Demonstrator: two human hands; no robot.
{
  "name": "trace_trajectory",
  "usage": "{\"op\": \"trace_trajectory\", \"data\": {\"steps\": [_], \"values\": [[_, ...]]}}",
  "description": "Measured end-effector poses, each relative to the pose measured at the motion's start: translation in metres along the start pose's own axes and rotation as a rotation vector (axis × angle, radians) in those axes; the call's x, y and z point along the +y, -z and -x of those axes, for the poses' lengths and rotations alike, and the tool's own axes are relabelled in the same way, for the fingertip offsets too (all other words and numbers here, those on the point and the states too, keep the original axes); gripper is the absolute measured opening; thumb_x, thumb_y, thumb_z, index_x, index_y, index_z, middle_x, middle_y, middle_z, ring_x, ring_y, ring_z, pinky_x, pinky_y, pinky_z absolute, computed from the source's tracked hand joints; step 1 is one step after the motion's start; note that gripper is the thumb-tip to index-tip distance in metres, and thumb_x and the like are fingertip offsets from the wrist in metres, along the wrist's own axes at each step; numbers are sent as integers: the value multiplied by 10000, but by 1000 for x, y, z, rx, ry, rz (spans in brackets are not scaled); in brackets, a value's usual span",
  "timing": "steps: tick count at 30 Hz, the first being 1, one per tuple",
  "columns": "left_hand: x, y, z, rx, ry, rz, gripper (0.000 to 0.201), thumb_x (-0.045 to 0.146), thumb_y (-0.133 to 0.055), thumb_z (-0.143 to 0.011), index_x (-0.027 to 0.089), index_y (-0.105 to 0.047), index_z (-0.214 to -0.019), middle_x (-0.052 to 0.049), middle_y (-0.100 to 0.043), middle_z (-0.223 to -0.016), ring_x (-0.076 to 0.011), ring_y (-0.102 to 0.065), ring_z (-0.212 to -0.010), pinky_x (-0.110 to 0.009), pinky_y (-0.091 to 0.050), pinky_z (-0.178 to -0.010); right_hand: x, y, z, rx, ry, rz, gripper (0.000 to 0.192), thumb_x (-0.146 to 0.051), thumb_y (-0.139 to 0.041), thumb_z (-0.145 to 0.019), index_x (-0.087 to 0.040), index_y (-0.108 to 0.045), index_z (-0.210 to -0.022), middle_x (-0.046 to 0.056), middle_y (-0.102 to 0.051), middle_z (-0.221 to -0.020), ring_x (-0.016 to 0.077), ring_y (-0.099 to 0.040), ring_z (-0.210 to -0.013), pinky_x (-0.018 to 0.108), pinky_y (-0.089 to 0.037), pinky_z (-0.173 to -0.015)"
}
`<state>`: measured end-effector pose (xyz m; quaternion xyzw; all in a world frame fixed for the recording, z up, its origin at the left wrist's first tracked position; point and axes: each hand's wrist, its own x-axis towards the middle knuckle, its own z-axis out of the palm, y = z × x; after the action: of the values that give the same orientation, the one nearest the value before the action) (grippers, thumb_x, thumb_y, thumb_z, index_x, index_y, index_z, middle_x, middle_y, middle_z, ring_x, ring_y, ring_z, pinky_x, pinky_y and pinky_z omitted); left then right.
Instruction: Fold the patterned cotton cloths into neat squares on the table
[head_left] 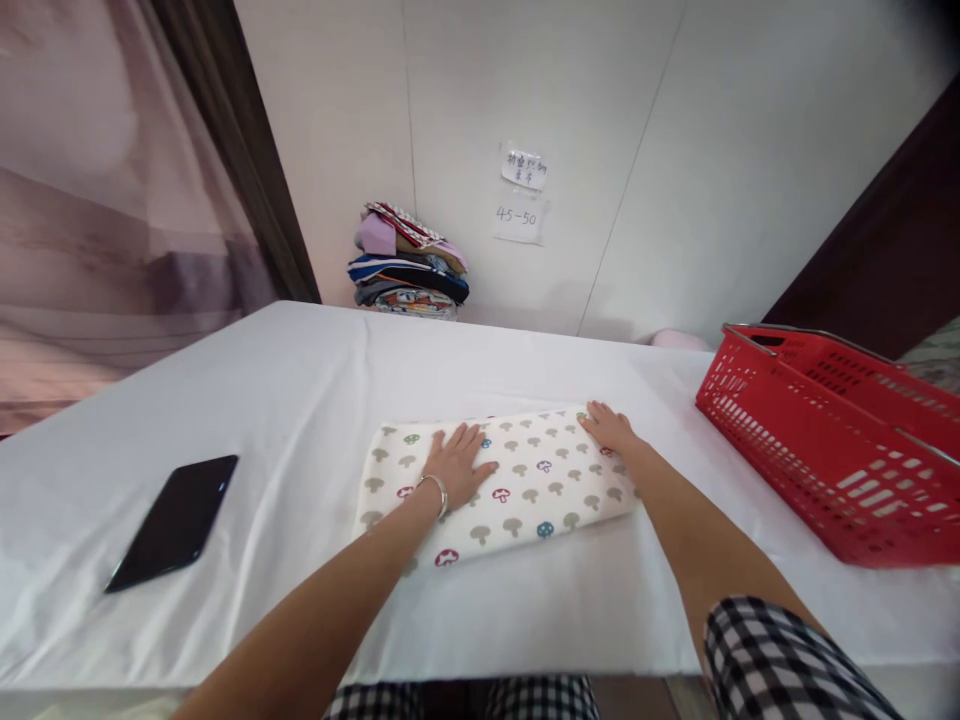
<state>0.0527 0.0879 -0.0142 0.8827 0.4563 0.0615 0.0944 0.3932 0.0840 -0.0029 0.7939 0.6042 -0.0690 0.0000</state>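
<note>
Black-and-white checked sleeve fabric [780, 660] is worn on the right arm, nearest of all, and matching checked trousers [540, 697] are partly seen below the near edge of a white-covered table [525, 630]. On that table a folded white cloth [517, 470], printed with grey, red and blue mushrooms, is laid flat; its long axis is run from left to right, with the right end angled slightly farther away, and the caps of most grey mushrooms are turned toward its far edge. The left hand [456, 465], with a bracelet [441, 495] worn at its wrist, is pressed palm down on the cloth left of its middle, its fingers spread and its thumb held out to the right; nothing is grasped. The right hand [609, 428] is laid over the cloth's far right corner, its fingers extended to the left and unclenched. To the left of the cloth a black phone [176, 522] is set down on a slant, and to its right a red basket [840, 440] is placed, well apart. Beyond the cloth and somewhat left, a stack of folded fabrics [411, 262] is piled before a pale wall [637, 110]; straight beyond it, handwritten paper signs [519, 218] are fixed there, the lower marked "45-50".
</note>
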Motion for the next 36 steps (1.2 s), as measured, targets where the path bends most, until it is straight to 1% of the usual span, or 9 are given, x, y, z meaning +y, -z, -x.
{"op": "trace_trajectory", "data": {"steps": [5, 9, 13, 18, 23, 28, 31, 34, 36], "values": [[0, -2, 0, 6, 0, 4, 646, 601, -233, -867, 245, -305, -1402, -21, -211, -1494, -246, -109, -1384, -523, -39, -1096, 0, 1, 29, 111, -61, 40, 576, -455, -261, -890, -146, -305, -1373, 115, -195, -1491, 261, -129, -1368, 552, -132, -1059], [-1, -1, 0, -3, -3, 7, 648, 608, -231, -864, 254, -298, -1402, -20, -205, -1497, -244, -106, -1385, -525, -47, -1095, 21, -8, 62, 130, -63, 49, 512, -473, -271, -887, -198, -401, -1299, 94, -317, -1439, 265, -214, -1341, 565, -207, -1029], [2, 1, -2, -1, -2, 19, 642, 602, -239, -863, 255, -295, -1400, -25, -207, -1498, -244, -110, -1384, -523, -60, -1093, 44, -18, 80, 101, 0, 18, 446, -463, -268, -900, -249, -486, -1225, 71, -358, -1418, 256, -242, -1332, 474, -338, -977], [6, 7, 9, -20, 21, 18, 591, 560, -276, -868, 268, -328, -1379, -31, -235, -1491, -239, -134, -1380, -529, -54, -1089, 52, -23, 79, 106, -35, -20, 450, -412, -321, -891, -258, -455, -1292, 50, -280, -1468, 253, -227, -1346, 416, -354, -981], [-15, 19, 64, 32, 200, -10, 544, 510, -331, -863, 252, -390, -1338, -62, -300, -1464, -269, -214, -1353, -559, -77, -1070, 64, -25, 94, 122, -35, -63, 516, -431, -261, -894, -203, -439, -1322, 48, -281, -1469, 234, -346, -1291, 388, -363, -983], [-41, 25, 118, 252, 534, 9, 534, 506, -388, -833, 176, -474, -1243, -127, -413, -1382, -303, -384, -1243, -457, -333, -968, 70, -30, 118, 251, -160, -118, 496, -430, -259, -881, -259, -519, -1267, 25, -428, -1384, 237, -426, -1229, 385, -371, -976], [-42, 23, 127, 282, 665, 116, 555, 485, -414, -823, 156, -424, -1270, -153, -528, -1255, -293, -503, -1133, -404, -399, -895, 62, -29, 125, 290, -240, -102, 487, -400, -267, -873, -257, -549, -1244, 52, -511, -1302, 267, -469, -1171, 392, -407, -927], [-46, 28, 122, 178, 713, 264, 595, 458, -463, -807, 157, -360, -1310, -152, -600, -1153, -263, -588, -1030, -349, -438, -824, 51, -26, 133, 273, -293, -74, 489, -378, -255, -874, -251, -552, -1241, 74, -533, -1265, 294, -507, -1100, 409, -432, -871], [-56, 36, 116, 160, 722, 313, 603, 436, -498, -797, 160, -352, -1313, -138, -631, -1106, -245, -609, -996, -321, -443, -801, 46, -26, 143, 251, -273, -58, 499, -380, -246, -877, -226, -557, -1236, 93, -547, -1238, 293, -511, -1090, 399, -426, -878]]}}
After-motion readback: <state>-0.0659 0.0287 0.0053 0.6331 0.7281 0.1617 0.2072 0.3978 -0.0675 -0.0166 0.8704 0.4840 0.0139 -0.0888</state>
